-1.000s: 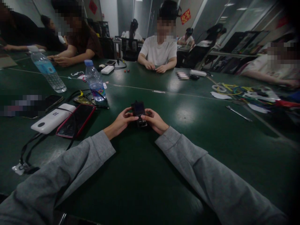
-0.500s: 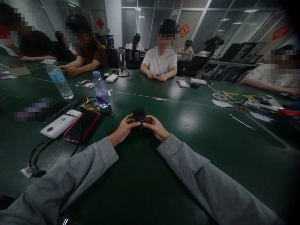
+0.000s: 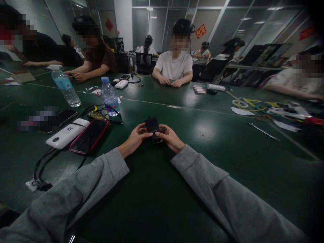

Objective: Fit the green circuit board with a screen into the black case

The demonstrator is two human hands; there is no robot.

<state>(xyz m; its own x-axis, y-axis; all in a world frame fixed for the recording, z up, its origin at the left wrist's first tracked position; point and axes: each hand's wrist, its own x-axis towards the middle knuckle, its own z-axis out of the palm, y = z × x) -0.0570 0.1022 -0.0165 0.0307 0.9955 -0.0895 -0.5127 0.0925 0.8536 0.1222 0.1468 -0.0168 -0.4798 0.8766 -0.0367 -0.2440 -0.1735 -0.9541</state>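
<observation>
A small black box-shaped device (image 3: 153, 125) with a dark screen and a row of small buttons is held upright between my two hands, over the green table (image 3: 157, 189). Its exact kind I cannot make out. My left hand (image 3: 136, 138) grips its left side, thumb on the front and fingers behind. From the right, my right hand (image 3: 171, 137) grips it in the same way, its thumb resting below the screen. Both thumb tips lie close together on the lower front. The fingers behind the device are partly hidden.
To the left lie a red-edged phone (image 3: 89, 136), a white power bank (image 3: 67, 133) with a black cable, and two water bottles (image 3: 110, 98). A wrench (image 3: 263, 131) and tangled cables (image 3: 270, 109) lie at the right. Across the table sits a person in a white shirt (image 3: 174, 65).
The whole view has shifted slightly, so things appear a little further right. My hands keep the same hold on the black device; its tilt looks nearly unchanged.
</observation>
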